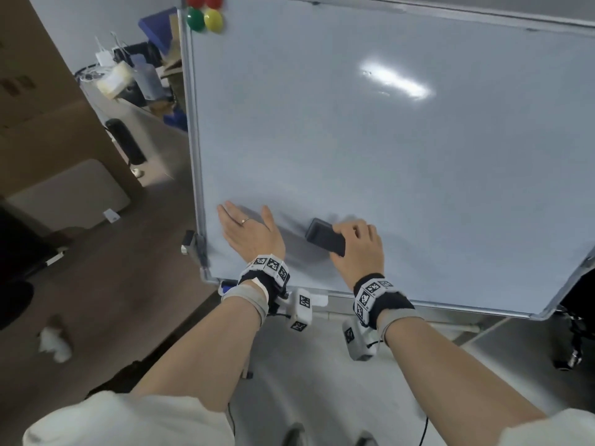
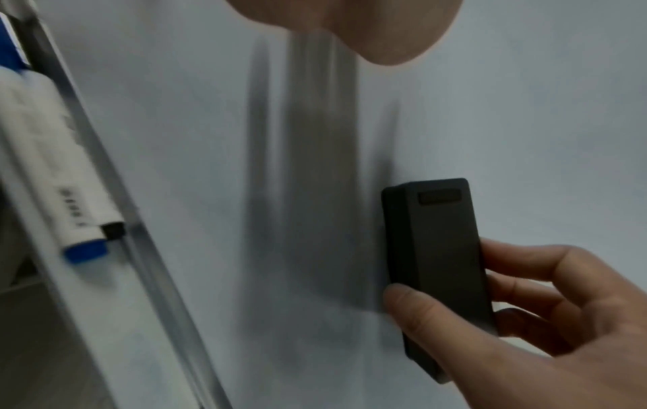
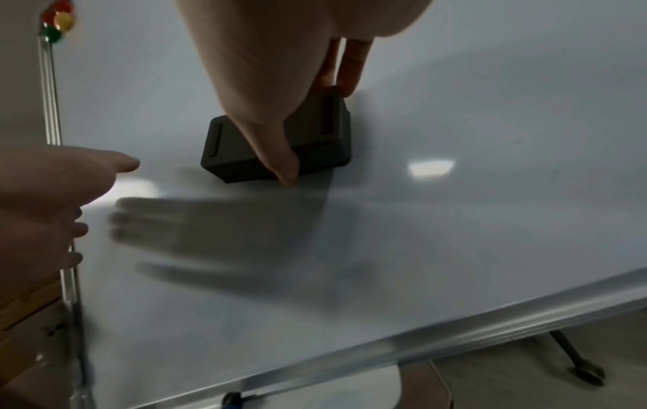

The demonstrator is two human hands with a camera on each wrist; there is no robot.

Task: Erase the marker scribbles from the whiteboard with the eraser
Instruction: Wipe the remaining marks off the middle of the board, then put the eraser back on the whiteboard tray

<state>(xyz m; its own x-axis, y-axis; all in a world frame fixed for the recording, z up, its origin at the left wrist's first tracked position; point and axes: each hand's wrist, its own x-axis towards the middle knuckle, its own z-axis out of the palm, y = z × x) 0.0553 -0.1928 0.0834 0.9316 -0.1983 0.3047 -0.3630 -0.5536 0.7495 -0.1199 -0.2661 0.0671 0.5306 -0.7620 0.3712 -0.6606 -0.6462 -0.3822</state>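
Whiteboard (image 1: 370, 140): a white board in a metal frame fills the head view from 10 to 4 o'clock; its surface shows a ceiling-light glare toward 1 o'clock and no scribbles that can be made out.
Eraser (image 1: 325, 236): a black block lying against the board's lower part, at about 6 o'clock of the board face; one long side tilts toward 10 o'clock.
Right hand (image 1: 357, 247): grips the eraser, thumb on its near edge and fingers curled over the far edge; in the right wrist view the thumb crosses the block's middle.
Left hand (image 1: 249, 231): fingers straight and spread, thumb apart, held at the board's 7 o'clock corner, just left of the eraser; whether the palm touches the surface cannot be told; a ring sits on one finger.
Magnets (image 1: 204, 9): red, green and yellow discs clustered at the board's 11 o'clock corner.
Marker (image 2: 75, 218): white barrel with blue cap, lying in the tray along the lower frame.
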